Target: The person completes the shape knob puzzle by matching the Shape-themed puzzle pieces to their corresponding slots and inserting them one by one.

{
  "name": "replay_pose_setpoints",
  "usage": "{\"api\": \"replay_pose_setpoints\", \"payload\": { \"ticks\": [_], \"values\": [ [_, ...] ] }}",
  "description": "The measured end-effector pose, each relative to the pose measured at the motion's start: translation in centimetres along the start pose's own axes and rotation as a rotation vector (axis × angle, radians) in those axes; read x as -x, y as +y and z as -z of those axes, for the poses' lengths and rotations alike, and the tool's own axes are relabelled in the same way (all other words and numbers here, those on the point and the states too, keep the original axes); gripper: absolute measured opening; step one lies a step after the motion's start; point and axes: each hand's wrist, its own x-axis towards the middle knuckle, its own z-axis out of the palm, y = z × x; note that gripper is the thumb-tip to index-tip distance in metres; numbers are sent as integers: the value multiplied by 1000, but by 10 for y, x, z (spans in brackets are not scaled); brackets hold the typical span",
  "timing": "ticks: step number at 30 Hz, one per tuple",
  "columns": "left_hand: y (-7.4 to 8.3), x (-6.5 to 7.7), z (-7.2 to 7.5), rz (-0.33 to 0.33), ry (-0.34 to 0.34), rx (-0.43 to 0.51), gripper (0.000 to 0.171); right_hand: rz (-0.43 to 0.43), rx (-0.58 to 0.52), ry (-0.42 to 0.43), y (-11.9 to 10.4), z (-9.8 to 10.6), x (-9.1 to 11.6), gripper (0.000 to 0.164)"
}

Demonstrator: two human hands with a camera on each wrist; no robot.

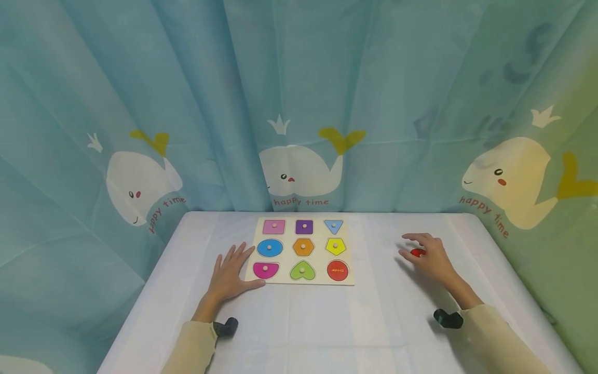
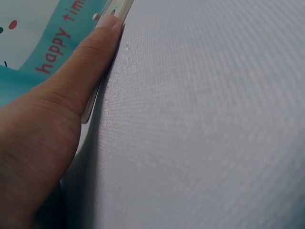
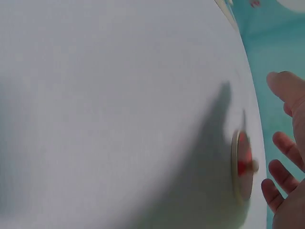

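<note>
A wooden shape puzzle board lies on the table with several coloured knobbed pieces in it. My left hand is spread at its left edge, its fingers along that side and its thumb against the front corner. At the board's front right, the round red recess holds no piece. Right of the board, my right hand hovers over a red round puzzle piece with a small knob. In the right wrist view the fingers are apart from the knob. From the head, the hand partly hides this piece.
A white cloth covers the table. Behind it hangs a blue curtain with whale prints, close to the table's back edge. Dark devices are strapped at both wrists.
</note>
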Motion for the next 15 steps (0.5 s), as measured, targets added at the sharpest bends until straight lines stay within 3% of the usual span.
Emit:
{"api": "replay_pose_setpoints", "payload": {
  "ticks": [5,15],
  "values": [
    [0,-3,-1,9,-20,-6,107,-183,-5,-66,11,13,8,40],
    [-2,-2,0,3,-14,-3,107,-277,1,-135,27,23,20,40]
  ]
}}
